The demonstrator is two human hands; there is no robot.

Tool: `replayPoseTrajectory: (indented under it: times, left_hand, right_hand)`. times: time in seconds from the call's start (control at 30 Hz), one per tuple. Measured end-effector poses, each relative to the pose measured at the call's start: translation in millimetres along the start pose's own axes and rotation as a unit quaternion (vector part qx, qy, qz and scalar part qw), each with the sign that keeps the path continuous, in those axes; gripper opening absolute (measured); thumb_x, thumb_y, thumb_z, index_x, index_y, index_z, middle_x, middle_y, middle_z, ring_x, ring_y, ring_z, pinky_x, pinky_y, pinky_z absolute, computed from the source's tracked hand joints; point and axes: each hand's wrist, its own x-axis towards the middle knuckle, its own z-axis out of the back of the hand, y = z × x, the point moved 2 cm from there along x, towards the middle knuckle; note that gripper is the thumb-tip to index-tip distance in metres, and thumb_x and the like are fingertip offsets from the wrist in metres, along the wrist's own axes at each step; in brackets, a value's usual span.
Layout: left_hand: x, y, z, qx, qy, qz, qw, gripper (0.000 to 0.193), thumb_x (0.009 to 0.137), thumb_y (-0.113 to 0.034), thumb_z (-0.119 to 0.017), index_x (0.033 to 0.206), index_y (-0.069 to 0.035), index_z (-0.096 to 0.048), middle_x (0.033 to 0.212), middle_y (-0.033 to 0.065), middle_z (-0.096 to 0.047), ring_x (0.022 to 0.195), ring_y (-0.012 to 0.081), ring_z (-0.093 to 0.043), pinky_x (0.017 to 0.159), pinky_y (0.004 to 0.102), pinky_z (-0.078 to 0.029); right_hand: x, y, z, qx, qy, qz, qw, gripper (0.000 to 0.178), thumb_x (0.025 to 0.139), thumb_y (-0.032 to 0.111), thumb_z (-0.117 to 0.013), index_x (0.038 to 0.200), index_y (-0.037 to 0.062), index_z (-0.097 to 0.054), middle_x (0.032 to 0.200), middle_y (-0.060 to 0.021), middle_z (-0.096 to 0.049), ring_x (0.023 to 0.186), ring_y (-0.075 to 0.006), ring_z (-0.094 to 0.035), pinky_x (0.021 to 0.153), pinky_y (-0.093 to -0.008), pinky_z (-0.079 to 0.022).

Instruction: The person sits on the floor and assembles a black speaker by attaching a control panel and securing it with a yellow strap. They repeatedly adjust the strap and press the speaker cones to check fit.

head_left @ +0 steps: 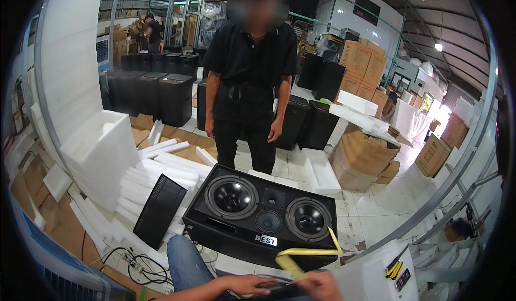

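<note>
A large black speaker cabinet [279, 193] lies in front of me, its two big round cones and smaller drivers facing up. From my right hand [321, 286] runs a flat yellow strip [309, 252]; it bends sharply and reaches over the cabinet's front right corner. The fingers of this hand are closed on the strip and slightly blurred. Low in front of my body, my left hand [250, 284] has its fingers stretched toward the right, near a dark curved thing I cannot make out. A black panel [160, 211] leans left of the cabinet.
Facing me behind the cabinet stands a person in black [247, 80]. White foam strips [148, 185] lie at the left, cables [134, 266] near my knee. Yellow cutters [395, 270] rest on a white block at the right. Cardboard boxes [360, 158] and black speakers [174, 99] stand behind.
</note>
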Motion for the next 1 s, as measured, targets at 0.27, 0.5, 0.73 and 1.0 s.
replayPoseTrajectory:
  times: [0.27,0.5,0.73,1.0]
  left_hand:
    - [-84.0,-52.7,34.7,-0.274,-0.280,-0.084,0.916,0.025,0.108,-0.016,-0.056,0.128,-0.001,-0.059,0.113,0.0067,-0.073,0.090,0.0083,-0.064,0.076,0.0226,-0.053]
    - [-79.0,-59.2,15.8,-0.294,-0.283,-0.160,0.899,0.023,0.108,-0.012,-0.053,0.126,0.002,-0.057,0.111,0.0105,-0.072,0.101,0.0165,-0.069,0.085,0.0317,-0.057]
    - [-66.8,-88.5,16.6,-0.096,-0.275,-0.139,0.947,0.022,0.103,-0.013,-0.064,0.121,-0.001,-0.066,0.102,0.0095,-0.072,0.090,0.0120,-0.064,0.081,0.0279,-0.050]
    - [-73.2,-83.9,10.5,-0.167,-0.225,-0.213,0.936,0.015,0.101,-0.006,-0.064,0.112,0.001,-0.069,0.106,0.0125,-0.072,0.101,0.0242,-0.069,0.096,0.0361,-0.053]
  right_hand:
    - [-1.0,-35.6,-66.3,-0.139,0.215,-0.053,0.965,0.031,0.099,0.030,-0.060,0.105,0.0022,-0.072,0.095,-0.0261,-0.070,0.088,-0.0464,-0.066,0.076,-0.0483,-0.051]
    - [-1.9,-24.2,-63.4,0.002,0.155,-0.068,0.986,0.030,0.096,0.022,-0.069,0.117,0.0001,-0.070,0.093,-0.0147,-0.072,0.083,-0.0227,-0.069,0.075,-0.0342,-0.054]
    - [10.5,-72.3,-94.6,0.168,0.215,-0.156,0.949,0.023,0.104,0.018,-0.063,0.118,-0.0006,-0.065,0.090,-0.0045,-0.070,0.074,-0.0109,-0.067,0.071,-0.0256,-0.053]
    - [2.5,-114.4,-94.0,0.345,0.248,-0.233,0.875,0.027,0.111,0.022,-0.049,0.127,0.0014,-0.056,0.088,-0.0035,-0.063,0.075,-0.0120,-0.064,0.072,-0.0273,-0.053]
